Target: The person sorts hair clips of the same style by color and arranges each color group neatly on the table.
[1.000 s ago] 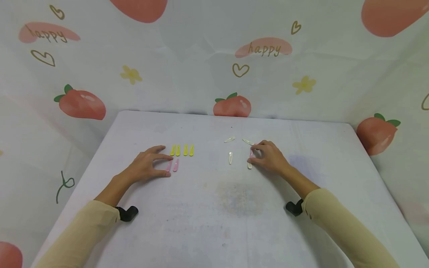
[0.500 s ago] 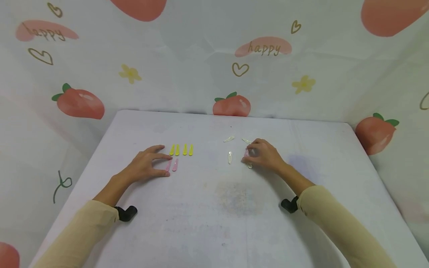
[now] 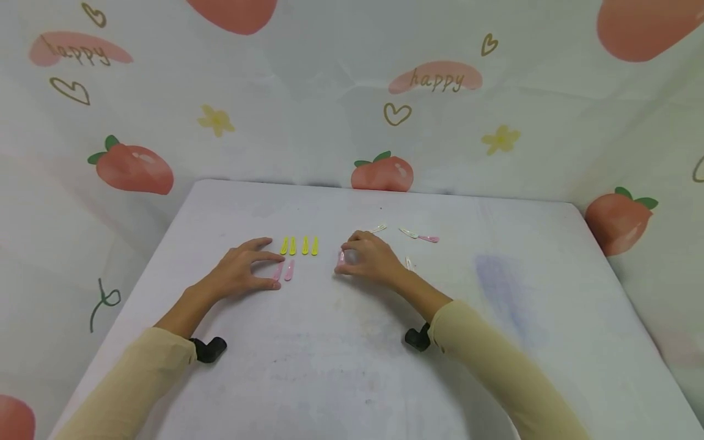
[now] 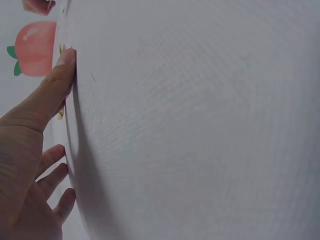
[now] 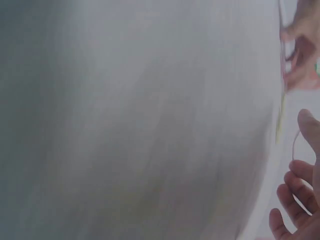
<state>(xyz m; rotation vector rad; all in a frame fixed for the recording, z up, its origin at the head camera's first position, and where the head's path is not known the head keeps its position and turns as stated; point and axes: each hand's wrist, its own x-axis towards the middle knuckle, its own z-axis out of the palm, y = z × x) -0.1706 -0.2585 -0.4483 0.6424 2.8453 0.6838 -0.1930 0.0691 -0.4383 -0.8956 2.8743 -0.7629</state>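
Note:
My right hand (image 3: 374, 260) pinches a pink snap hair clip (image 3: 341, 257) endwise between thumb and finger, just over the table middle. The right wrist view shows that hair clip (image 5: 294, 145) edge-on. My left hand (image 3: 238, 270) rests at the left, its thumb and a finger at the two ends of another pink hair clip (image 3: 277, 271). Beside it lies one more pink hair clip (image 3: 289, 271). A row of several yellow hair clips (image 3: 305, 245) lies just behind. In the left wrist view, the thumb (image 4: 55, 82) meets the tabletop and hides the clip.
Pale hair clips lie right of centre: one (image 3: 379, 228) behind my right hand, one (image 3: 408, 233) touching a loose pink hair clip (image 3: 428, 238), one (image 3: 409, 263) beside my right wrist. The white table (image 3: 330, 366) meets a peach-printed cloth at the back.
My right hand has moved left with the pink hair clip, uncovering the pale and pink clips at the right and covering a pale one. My left hand stays in place.

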